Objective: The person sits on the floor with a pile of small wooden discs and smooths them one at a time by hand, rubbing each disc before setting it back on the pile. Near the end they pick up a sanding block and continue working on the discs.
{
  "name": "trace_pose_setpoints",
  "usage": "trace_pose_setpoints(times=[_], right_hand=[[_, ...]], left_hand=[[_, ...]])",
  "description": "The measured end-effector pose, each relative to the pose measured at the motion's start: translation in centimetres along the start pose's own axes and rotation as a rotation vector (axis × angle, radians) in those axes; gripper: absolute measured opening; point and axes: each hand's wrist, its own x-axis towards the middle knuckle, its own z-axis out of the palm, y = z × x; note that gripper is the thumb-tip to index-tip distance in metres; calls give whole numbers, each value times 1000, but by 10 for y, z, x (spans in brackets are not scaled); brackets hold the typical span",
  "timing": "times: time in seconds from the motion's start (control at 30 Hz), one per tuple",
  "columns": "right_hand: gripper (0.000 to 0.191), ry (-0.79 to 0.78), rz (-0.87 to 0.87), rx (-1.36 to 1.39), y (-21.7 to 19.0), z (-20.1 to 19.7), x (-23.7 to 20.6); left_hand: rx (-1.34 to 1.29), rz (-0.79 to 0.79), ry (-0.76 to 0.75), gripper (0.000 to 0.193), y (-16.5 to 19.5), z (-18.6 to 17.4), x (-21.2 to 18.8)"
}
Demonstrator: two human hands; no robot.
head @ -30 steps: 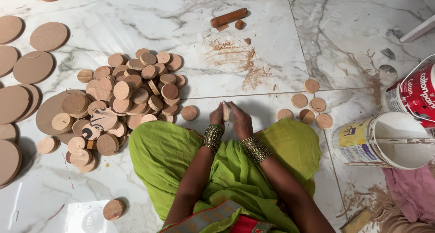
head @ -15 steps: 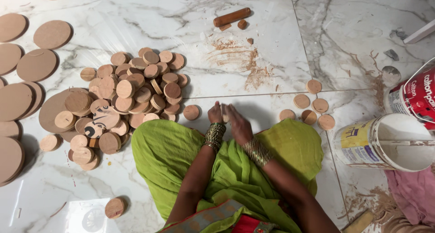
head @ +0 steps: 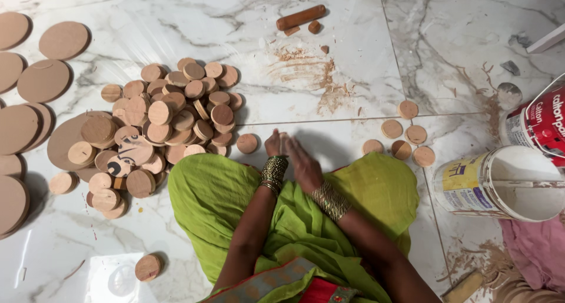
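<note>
On marble floor: left hand and right hand pressed together, contents unseen; grip unclear. Risk: nearby disc pile toppling if nudged.

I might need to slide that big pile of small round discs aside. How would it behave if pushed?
The pile of small discs would probably spread rather than move as one: the discs lie loosely overlapped, some tilted on edge. The marble floor looks glossy, so flat ones should slide easily. Any disc tipped onto its rim might roll off, like the lone disc near the left hand.
</note>
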Motion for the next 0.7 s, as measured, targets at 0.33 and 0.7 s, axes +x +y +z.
trace_pose_setpoints(times=[0.33, 0.7], right_hand=[[51, 25, 298, 357, 10, -7, 12], [61, 67, -122, -93, -10, 0, -3]], left_hand=[[-36, 26, -123, 78, -7, 5, -9], [-164, -52, 157, 72, -3, -3, -2]])
